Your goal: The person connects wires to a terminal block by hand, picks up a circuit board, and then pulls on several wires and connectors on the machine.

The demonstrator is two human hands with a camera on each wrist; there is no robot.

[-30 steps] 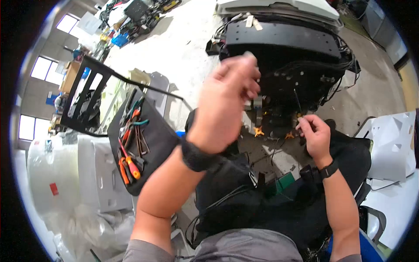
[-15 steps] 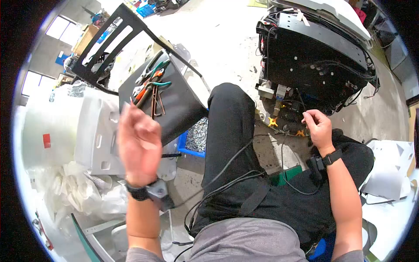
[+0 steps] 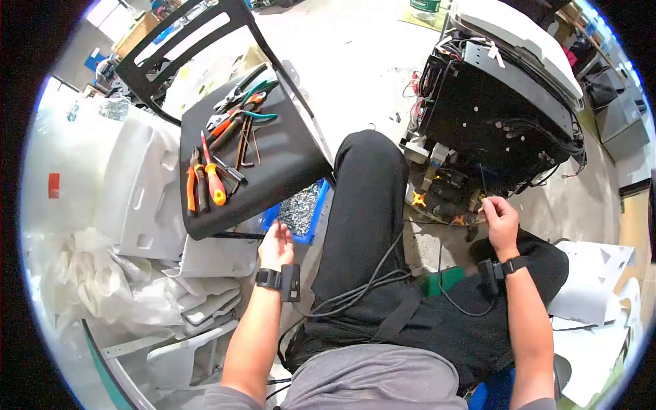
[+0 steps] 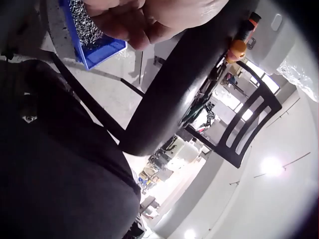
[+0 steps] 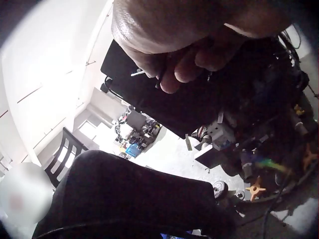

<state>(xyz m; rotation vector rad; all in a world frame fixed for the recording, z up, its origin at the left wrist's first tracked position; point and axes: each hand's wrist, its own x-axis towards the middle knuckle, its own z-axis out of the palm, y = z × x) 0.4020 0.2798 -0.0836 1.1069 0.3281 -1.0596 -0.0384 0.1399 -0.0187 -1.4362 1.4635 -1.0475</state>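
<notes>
My left hand (image 3: 276, 247) is beside the near edge of a blue bin (image 3: 313, 231) of small metal screws, its fingers loosely bent with nothing visible in them. In the left wrist view the hand (image 4: 154, 17) overlaps the edge of the bin (image 4: 102, 56). Thumb and fingers of my right hand (image 3: 501, 224) pinch a thin dark rod (image 3: 483, 179) that points up in front of the black machine (image 3: 506, 102). From the right wrist, the hand (image 5: 199, 35) shows curled fingers, with a short light tip (image 5: 137, 73) by them.
A black chair (image 3: 287, 171) at left carries pliers (image 3: 201, 181), a red-yellow screwdriver (image 3: 214, 184) and hex keys (image 3: 244, 147). Orange star knobs (image 3: 419, 199) sit low on the machine. A cable (image 3: 362, 290) crosses the person's black trousers. White panels (image 3: 591, 280) stand at right.
My left hand has swung from in front of the machine, past the chair, down to the blue bin. My right hand stays near the machine with its pinch kept. The head view has shifted.
</notes>
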